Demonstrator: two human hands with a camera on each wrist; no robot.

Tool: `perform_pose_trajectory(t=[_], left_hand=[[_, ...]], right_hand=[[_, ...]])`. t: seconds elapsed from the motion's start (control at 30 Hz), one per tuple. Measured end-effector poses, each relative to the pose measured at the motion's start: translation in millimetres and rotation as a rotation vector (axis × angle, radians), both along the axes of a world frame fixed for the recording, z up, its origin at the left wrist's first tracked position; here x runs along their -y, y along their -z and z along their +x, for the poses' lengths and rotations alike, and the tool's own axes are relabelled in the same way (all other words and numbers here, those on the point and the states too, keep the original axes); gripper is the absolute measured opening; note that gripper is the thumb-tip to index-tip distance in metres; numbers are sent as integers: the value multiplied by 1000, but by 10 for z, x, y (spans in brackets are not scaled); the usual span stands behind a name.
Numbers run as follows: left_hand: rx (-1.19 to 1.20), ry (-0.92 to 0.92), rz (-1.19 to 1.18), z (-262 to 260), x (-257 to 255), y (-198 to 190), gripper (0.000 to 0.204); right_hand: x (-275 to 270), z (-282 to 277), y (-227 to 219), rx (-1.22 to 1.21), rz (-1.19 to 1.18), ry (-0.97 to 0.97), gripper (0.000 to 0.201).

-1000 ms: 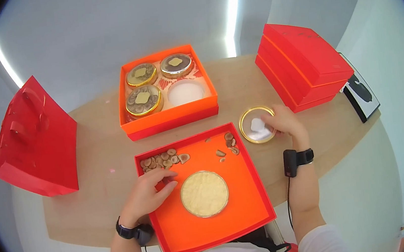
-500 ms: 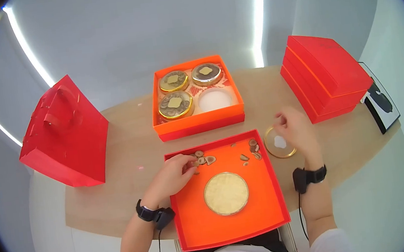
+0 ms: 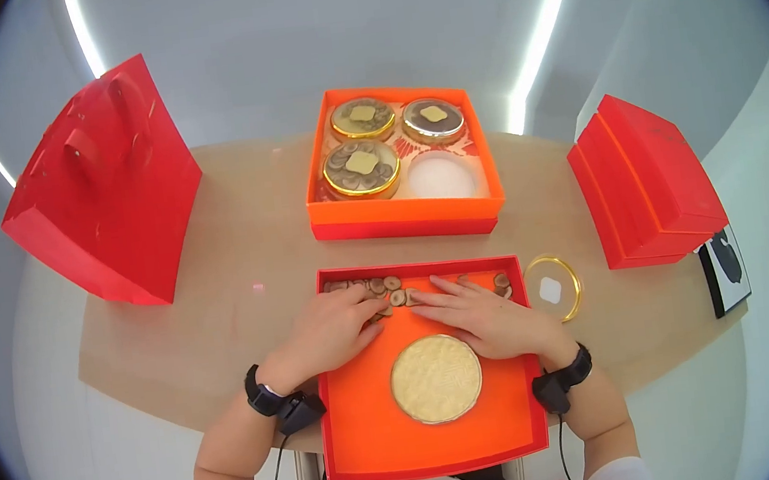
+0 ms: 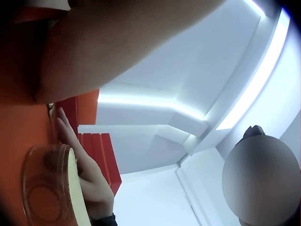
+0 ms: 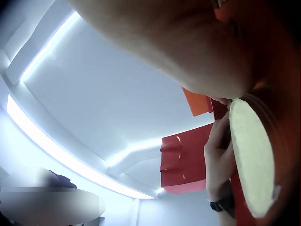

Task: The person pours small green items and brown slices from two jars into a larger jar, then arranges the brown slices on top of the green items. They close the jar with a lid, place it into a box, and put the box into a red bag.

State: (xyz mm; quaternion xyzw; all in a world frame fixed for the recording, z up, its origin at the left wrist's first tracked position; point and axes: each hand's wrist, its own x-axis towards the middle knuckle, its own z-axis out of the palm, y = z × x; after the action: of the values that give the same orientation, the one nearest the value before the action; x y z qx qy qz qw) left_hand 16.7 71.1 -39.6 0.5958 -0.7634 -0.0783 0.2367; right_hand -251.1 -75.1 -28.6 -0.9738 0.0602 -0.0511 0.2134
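In the head view, the left hand (image 3: 329,334) rests in the red-rimmed orange tray (image 3: 389,448), its fingertips at brown dried slices (image 3: 398,297) along the back edge. Opposite it, the right hand (image 3: 498,319) lies with fingers extended, touching slices near the back middle. A few more slices (image 3: 501,281) sit in the back right corner. In front of both hands stands a round clear jar with a pale yellow top (image 3: 436,379); its clear side shows in the left wrist view (image 4: 44,188). Whether either hand pinches a slice cannot be told.
A gold-rimmed clear lid (image 3: 573,294) lies right of the tray. Behind stands an orange box (image 3: 400,210) with three lidded jars and one round recess. A red bag (image 3: 115,204) is at left, stacked red boxes (image 3: 653,186) at right beside a black-and-white picture (image 3: 728,272).
The right hand has moved left from above the lid into the tray, its fingers now spread over slices. The left hand stays at the slices. The head view has shifted.
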Motion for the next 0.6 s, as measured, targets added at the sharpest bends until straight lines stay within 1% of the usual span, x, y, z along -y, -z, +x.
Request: perform_pose_trajectory(t=[0.1,0.2,0.3,0.4,0.5,0.6], left_hand=[[-4,0,98,17,6,2,19],[-10,13,97,10,6,-54,14],[-30,23,40,7,16,-82,15],[-78,5,49,11,31,-96,14],[-339,-12,146,7,-20,-148,13],[-407,3,314,-92,-158,-410,14]], right_hand=[[31,-37,75,31,-34,-38,44],[-29,-123,-47,9,219,88,39],[-50,-212,-80,2,160,153,40],[-103,-174,-119,143,81,160,39],[-66,-195,12,167,-49,88,32],[-57,-220,-51,145,25,106,26]])
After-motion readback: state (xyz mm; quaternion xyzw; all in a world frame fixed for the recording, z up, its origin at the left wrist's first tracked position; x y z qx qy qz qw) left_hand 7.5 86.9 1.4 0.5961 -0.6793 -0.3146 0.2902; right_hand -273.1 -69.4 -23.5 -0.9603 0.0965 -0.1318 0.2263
